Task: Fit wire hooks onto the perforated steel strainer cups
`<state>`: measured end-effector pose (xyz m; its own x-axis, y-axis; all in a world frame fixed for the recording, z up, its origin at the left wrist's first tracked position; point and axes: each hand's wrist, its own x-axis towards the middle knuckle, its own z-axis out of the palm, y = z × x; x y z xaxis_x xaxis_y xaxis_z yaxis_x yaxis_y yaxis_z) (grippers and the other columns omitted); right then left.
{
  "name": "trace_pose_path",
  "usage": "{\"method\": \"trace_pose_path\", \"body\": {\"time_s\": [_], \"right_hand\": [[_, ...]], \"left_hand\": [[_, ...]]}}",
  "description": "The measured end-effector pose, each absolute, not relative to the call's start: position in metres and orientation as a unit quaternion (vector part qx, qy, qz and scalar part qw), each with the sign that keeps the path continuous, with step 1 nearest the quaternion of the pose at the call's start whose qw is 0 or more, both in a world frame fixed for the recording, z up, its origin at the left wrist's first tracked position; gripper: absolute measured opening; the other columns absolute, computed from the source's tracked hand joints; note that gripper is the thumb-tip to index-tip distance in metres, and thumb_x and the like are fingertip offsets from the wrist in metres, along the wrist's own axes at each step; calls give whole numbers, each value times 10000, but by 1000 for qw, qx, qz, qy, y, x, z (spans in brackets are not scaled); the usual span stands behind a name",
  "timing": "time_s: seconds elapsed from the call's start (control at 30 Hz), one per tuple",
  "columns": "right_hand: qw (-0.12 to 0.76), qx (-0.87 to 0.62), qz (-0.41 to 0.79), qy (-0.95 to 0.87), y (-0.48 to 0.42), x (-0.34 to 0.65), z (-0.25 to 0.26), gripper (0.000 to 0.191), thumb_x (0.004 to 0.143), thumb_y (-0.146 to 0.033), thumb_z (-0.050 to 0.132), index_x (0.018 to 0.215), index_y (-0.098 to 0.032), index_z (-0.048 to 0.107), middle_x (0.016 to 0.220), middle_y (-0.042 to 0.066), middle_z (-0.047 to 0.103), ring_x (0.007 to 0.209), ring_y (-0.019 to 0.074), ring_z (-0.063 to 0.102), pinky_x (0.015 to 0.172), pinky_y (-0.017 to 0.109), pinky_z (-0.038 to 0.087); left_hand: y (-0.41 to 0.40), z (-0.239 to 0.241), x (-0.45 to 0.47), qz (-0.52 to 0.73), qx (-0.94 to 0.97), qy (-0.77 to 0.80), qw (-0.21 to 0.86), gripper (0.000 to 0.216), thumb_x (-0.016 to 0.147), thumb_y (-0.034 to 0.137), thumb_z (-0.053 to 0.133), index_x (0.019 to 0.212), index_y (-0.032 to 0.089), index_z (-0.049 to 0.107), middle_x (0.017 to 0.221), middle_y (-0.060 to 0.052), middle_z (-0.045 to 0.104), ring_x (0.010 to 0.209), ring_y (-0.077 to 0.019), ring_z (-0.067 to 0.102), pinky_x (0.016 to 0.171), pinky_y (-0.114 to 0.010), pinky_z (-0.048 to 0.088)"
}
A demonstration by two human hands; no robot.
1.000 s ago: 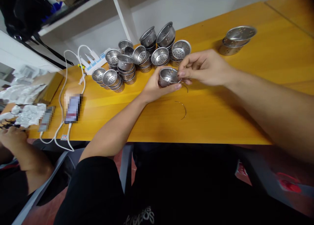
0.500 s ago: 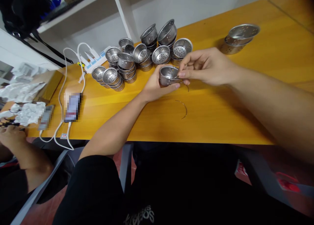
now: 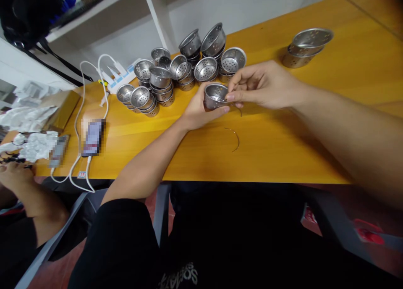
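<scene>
My left hand [image 3: 197,112] is wrapped round a small perforated metal cup [image 3: 212,103], its open top tilted up. At the cup's right rim, my right hand [image 3: 260,86] is closed in a pinch, thumb against fingers, on a thin wire [image 3: 241,111]. One end of that wire curves out below the fingertips; the rest is hidden by fingers and cup. Another thin curved wire [image 3: 238,141] lies on the table in front of the hands. Several stacks of similar perforated cups [image 3: 163,96] stand just behind my left hand.
Two stacked cups [image 3: 297,61] stand at the back right of the wooden table [image 3: 283,154]. To the left are a white power strip [image 3: 122,80], cables and a phone [image 3: 93,137]. A co-worker's hand [image 3: 15,177] is near plastic bags [image 3: 39,146] at far left.
My right hand's pinching fingertips have shifted very slightly left along the cup's rim. The left hand keeps its grip on the cup, and the view has moved a little.
</scene>
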<state>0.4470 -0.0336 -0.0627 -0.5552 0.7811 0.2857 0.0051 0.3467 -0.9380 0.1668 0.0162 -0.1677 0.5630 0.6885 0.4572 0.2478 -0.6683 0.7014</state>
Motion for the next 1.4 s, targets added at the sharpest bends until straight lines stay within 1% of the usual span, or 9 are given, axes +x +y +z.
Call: {"method": "trace_pose_path", "body": {"time_s": [0.2, 0.3, 0.47, 0.67, 0.83, 0.93, 1.07, 1.23, 1.4], "right_hand": [[407, -270, 488, -724, -30, 450, -70, 569, 847, -779, 1244, 1109, -382, 933, 907, 26, 855, 781, 254, 743, 684, 468, 678], [459, -292, 430, -721, -30, 450, -75, 506, 884, -729, 1234, 1202, -445, 962, 1119, 58, 891, 967, 318, 778, 869, 548, 720], [473, -296, 315, -768, -26, 447, -82, 484, 1051, -890, 1008, 1189, -426, 1012, 1374, 154, 878, 1196, 401, 765, 1175, 683, 654], [456, -282, 307, -786, -21, 446, -84, 499, 1077, -923, 940, 1153, -437, 1022, 1423, 160, 886, 1372, 459, 786, 1393, 763, 568], [442, -294, 338, -777, -22, 446, -84, 493, 1006, -990, 967, 1118, -511, 1003, 1415, 95, 907, 1408, 458, 761, 1413, 752, 583], [424, -285, 353, -784, -21, 446, -88, 510, 1026, -970, 969, 1133, -474, 1015, 1412, 114, 899, 1407, 459, 757, 1406, 748, 584], [403, -255, 317, -820, -16, 444, -99, 519, 1126, -909, 892, 1249, -430, 1047, 1480, 127, 870, 1408, 467, 785, 1409, 773, 581], [399, -229, 296, -837, -10, 440, -113, 518, 1135, -838, 908, 1440, -439, 1033, 1515, 127, 865, 1487, 486, 785, 1411, 757, 609], [401, -226, 299, -836, -11, 440, -114, 524, 1117, -824, 939, 1463, -439, 1024, 1529, 147, 857, 1462, 494, 782, 1398, 779, 611]], "left_hand": [[15, -167, 171, 372, 826, 306, 291, 1027, 1135, 927, 823, 1845, 283, 455, 1633, -147, 759, 1626, -382, 779, 1527, -705, 556], [11, -159, 172, 385, 808, 338, 292, 1067, 1082, 963, 862, 1817, 286, 487, 1680, -168, 750, 1612, -376, 784, 1498, -666, 593], [-1, -137, 174, 401, 770, 392, 306, 1018, 1011, 895, 991, 1738, 296, 606, 1586, -155, 807, 1557, -378, 806, 1466, -656, 625], [-6, -130, 176, 393, 776, 396, 296, 1002, 1064, 845, 957, 1806, 292, 572, 1590, -175, 812, 1592, -393, 787, 1471, -673, 616], [-3, -134, 171, 384, 782, 399, 287, 1028, 1055, 851, 965, 1815, 293, 556, 1616, -177, 801, 1630, -403, 772, 1491, -683, 597], [-3, -138, 170, 380, 789, 391, 283, 1030, 1045, 853, 978, 1793, 285, 556, 1642, -173, 787, 1642, -392, 771, 1493, -655, 602], [-3, -141, 171, 381, 791, 390, 279, 969, 1085, 808, 945, 1796, 284, 545, 1628, -176, 783, 1615, -393, 787, 1472, -689, 625], [-1, -138, 171, 387, 790, 375, 293, 959, 1082, 821, 929, 1784, 286, 551, 1579, -171, 777, 1566, -398, 794, 1451, -714, 630], [-3, -131, 172, 382, 790, 374, 300, 972, 1061, 844, 943, 1781, 301, 582, 1590, -171, 777, 1590, -411, 769, 1463, -729, 618]]}}
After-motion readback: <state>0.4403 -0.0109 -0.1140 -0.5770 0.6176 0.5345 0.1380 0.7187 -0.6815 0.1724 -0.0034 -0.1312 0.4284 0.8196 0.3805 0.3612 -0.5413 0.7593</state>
